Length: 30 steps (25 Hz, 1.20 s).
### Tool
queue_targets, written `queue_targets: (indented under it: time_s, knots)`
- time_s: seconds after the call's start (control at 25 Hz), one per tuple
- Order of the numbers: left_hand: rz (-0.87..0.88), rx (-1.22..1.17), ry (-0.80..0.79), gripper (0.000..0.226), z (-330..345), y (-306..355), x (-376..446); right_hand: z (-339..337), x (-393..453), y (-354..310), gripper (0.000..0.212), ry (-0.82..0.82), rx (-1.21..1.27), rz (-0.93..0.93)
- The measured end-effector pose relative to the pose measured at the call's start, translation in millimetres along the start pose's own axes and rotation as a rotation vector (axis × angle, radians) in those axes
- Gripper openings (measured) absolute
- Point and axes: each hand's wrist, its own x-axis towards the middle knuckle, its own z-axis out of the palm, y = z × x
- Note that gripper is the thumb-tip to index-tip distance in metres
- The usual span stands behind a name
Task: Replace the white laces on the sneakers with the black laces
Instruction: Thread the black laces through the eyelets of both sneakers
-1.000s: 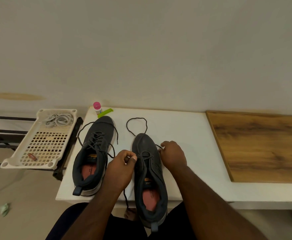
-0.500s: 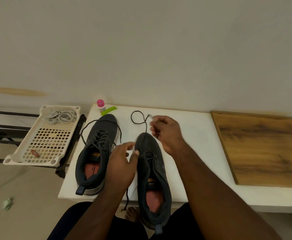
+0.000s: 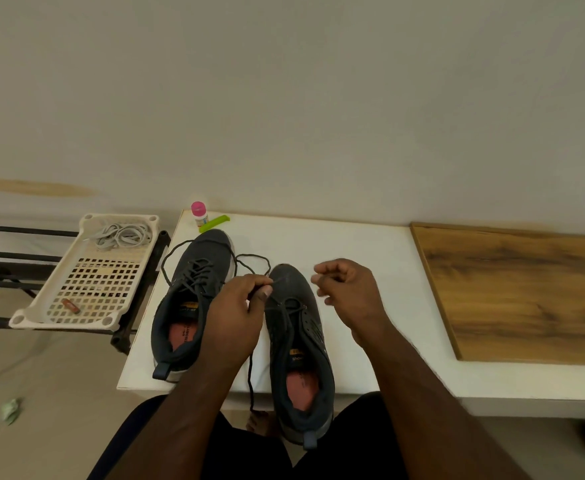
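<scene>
Left hand [image 3: 237, 317] pinches black lace [image 3: 251, 375] over rt sneaker [image 3: 298, 344] — right hand [image 3: 348, 294] loose.

Left hand [image 3: 239, 306] pinches with curled fingers; right hand [image 3: 348, 289] hovers, fingers loosely curled.

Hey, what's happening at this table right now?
A person is lacing dark sneakers with black laces. The left hand pinches the black lace beside the right sneaker; the right hand hovers loosely curled, holding nothing visible. The left sneaker looks laced. White laces lie in the tray.
</scene>
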Motion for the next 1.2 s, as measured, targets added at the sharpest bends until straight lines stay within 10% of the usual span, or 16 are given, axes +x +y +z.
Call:
queue_targets:
  time_s: [0.24, 0.44, 1.2]
  knots:
    - [0.002, 0.178, -0.173, 0.006, 24.0, 4.4, 3.2, 6.9, -34.2, 22.9, 0.028, -0.25, -0.338, 0.129]
    - [-0.071, 0.225, -0.276, 0.006, 35.2, 5.8, 3.2, 26.1, -33.3, 39.2, 0.015, -0.062, -0.693, -0.063]
    - [-0.103, 0.29, -0.24, 0.016, 47.4, -2.6, -9.1, 15.5, -16.4, 62.7, 0.021, -0.035, -0.051, 0.209]
